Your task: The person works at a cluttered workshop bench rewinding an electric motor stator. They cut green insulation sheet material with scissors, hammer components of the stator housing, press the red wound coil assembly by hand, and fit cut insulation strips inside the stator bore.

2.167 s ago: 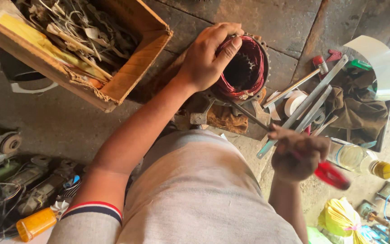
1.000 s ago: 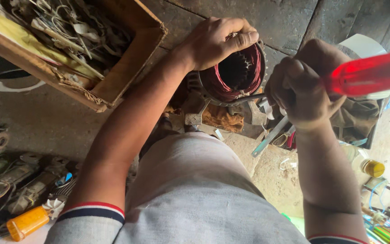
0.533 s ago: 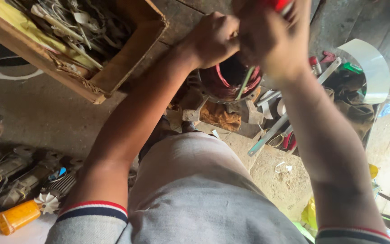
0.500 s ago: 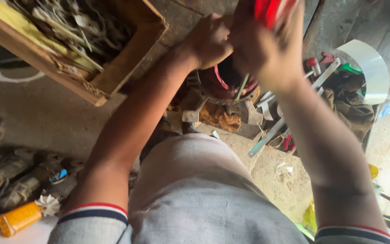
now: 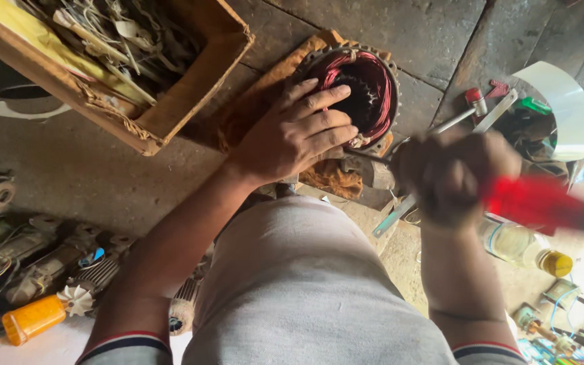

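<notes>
The left hand (image 5: 290, 135) lies spread on the red-wound motor stator (image 5: 358, 94) on the floor — the right hand (image 5: 455, 174), blurred, has its grip closed round a red-handled tool (image 5: 539, 203) just right of it.

Grey stone-slab floor (image 5: 441, 27), stained and seamed; wooden crate (image 5: 190, 88) of scrap upper left; old motor parts (image 5: 42, 263) strewn lower left (daylight from the right).
</notes>
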`<move>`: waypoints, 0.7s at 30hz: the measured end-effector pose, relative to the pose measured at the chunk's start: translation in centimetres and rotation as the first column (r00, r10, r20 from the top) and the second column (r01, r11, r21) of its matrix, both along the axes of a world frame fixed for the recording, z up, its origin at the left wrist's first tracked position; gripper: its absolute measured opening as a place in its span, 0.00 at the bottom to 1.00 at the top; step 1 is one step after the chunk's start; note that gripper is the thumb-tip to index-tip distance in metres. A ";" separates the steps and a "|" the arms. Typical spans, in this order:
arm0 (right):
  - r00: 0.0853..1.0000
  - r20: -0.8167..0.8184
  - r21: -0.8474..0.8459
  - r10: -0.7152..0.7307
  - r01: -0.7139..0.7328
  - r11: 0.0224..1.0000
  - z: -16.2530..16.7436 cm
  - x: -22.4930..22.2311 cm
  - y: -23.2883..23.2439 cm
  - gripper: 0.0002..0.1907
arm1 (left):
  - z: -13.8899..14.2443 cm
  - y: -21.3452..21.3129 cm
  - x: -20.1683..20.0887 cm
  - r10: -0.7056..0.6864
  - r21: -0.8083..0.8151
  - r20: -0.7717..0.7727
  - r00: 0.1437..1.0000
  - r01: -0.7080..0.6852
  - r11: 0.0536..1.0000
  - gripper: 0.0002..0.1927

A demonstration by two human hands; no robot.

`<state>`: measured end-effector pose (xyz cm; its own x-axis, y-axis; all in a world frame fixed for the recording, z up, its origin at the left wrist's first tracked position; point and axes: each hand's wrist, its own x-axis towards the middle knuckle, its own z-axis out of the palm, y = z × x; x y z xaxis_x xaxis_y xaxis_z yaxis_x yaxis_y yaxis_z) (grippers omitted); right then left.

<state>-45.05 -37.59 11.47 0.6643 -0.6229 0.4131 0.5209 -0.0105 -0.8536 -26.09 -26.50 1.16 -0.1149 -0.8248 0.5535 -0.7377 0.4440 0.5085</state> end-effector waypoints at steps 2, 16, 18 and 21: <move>0.998 -0.020 0.113 -0.053 0.055 0.992 -0.6 0.9 -1.6 0.13 | -0.1 -0.1 -0.4 0.021 0.005 0.011 1.000 -0.021 1.000 0.08; 0.994 -0.067 0.199 0.089 -0.074 0.977 -0.3 0.0 -2.1 0.13 | 1.4 0.4 -0.6 0.063 -0.070 0.048 0.997 -0.059 0.996 0.11; 0.979 -0.174 0.080 0.106 -0.093 0.992 -0.1 -0.3 -2.5 0.14 | 1.9 -0.1 0.1 0.040 -0.055 0.101 0.994 -0.035 0.998 0.11; 0.973 -0.232 -0.223 -0.009 -0.044 0.974 0.8 -1.2 -2.1 0.16 | 2.6 -0.4 0.4 -0.011 0.006 0.158 0.987 0.010 1.000 0.10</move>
<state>-46.23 -39.74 12.26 0.7678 -0.5185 0.3763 0.3129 -0.2091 -0.9265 -25.65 -26.88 3.76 -0.2091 -0.8258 0.5238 -0.8042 0.4500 0.3883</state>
